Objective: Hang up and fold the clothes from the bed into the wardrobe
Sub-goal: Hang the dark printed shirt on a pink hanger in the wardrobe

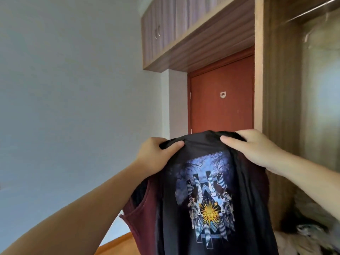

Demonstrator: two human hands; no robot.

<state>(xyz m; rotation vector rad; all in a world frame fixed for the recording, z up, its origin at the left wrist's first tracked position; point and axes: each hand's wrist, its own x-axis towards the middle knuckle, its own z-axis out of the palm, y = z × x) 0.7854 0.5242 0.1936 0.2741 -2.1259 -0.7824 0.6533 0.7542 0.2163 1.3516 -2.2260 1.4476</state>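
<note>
The left hand [154,155] and right hand [255,148] each grip the top edge of the black shirt [206,190], so it hangs straight below (probably for hanging).

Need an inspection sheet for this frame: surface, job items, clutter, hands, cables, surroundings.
Surface: no bed in view; a strip of wooden floor at bottom left.
Job's things: black printed T-shirt held up by its top edge; a maroon garment hangs behind it; wardrobe open at right, with hanging rail.
Clutter: blurred pile of clothes low in the wardrobe.
Hands: left hand and right hand each grip the T-shirt's top edge.
Cables: nothing seen.
Surroundings: pale wall, red door shut, overhead cabinets.
</note>
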